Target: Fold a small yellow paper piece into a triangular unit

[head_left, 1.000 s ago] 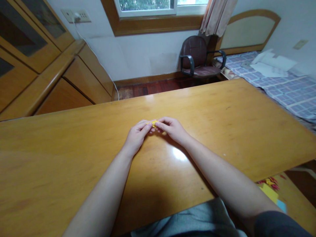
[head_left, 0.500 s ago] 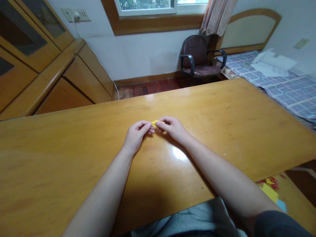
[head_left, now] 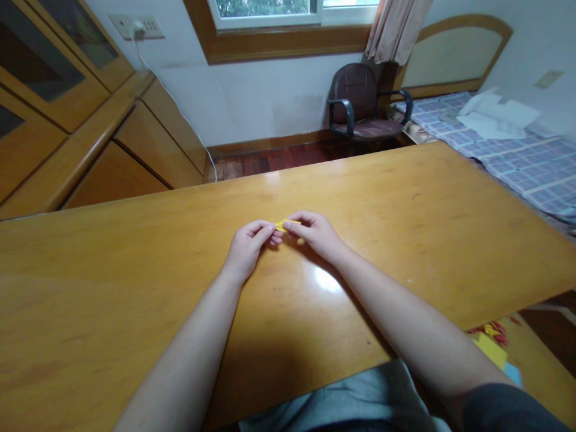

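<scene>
A small piece of folded yellow paper (head_left: 281, 225) is held between my two hands, just above the wooden table (head_left: 135, 270). My left hand (head_left: 253, 241) pinches its left end between thumb and fingers. At the other end, my right hand (head_left: 314, 231) grips the paper with thumb on top and fingers behind. Fingertips cover much of the paper, so its full shape is hidden.
At the lower right, yellow sheets (head_left: 490, 350) and small red and yellow pieces (head_left: 495, 330) lie on a lower surface. Beyond the table stand a brown armchair (head_left: 355, 90), a wooden cabinet (head_left: 157, 141) and a bed (head_left: 517, 150) with white sheets on it.
</scene>
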### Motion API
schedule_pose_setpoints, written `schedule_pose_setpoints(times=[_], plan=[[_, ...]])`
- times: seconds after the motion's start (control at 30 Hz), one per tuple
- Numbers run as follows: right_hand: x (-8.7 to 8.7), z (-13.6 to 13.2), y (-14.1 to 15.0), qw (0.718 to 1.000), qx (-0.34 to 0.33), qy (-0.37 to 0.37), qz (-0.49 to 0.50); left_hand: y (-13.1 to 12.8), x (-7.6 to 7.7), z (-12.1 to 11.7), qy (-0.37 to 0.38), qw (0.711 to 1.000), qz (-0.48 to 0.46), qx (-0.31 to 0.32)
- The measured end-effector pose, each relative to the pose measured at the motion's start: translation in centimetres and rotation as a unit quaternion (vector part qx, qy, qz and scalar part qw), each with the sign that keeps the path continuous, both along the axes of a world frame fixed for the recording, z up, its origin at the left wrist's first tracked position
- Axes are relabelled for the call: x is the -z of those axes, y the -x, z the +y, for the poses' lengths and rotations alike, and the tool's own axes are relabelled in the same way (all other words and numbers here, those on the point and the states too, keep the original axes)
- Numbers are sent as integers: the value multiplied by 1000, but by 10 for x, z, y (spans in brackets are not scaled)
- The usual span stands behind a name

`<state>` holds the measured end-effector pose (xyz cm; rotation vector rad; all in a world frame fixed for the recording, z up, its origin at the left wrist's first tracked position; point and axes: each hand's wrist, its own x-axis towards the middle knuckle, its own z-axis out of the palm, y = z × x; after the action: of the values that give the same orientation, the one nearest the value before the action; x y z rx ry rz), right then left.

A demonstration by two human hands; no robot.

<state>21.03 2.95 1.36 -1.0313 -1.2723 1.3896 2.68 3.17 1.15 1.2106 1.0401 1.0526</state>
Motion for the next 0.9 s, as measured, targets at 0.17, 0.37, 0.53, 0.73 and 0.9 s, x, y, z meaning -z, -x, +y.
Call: schedule_pose_setpoints(times=[0.17, 0.37, 0.53, 0.73, 0.9], plan=[[0, 1, 0, 1000, -7, -7, -7, -2, -3, -2, 2, 1000, 12, 1], [2, 2, 0, 1000, 1, 6, 15, -3, -3, -2, -8, 999, 34, -26], [8, 4, 2, 998, 10, 11, 59, -1, 0, 1, -21, 999, 10, -48], [8, 5, 2, 997, 25, 0, 76, -3, -3, -1, -10, 1000, 3, -22], [6, 5, 1, 995, 30, -16, 92, -3, -6, -2, -11, 999, 32, 7]])
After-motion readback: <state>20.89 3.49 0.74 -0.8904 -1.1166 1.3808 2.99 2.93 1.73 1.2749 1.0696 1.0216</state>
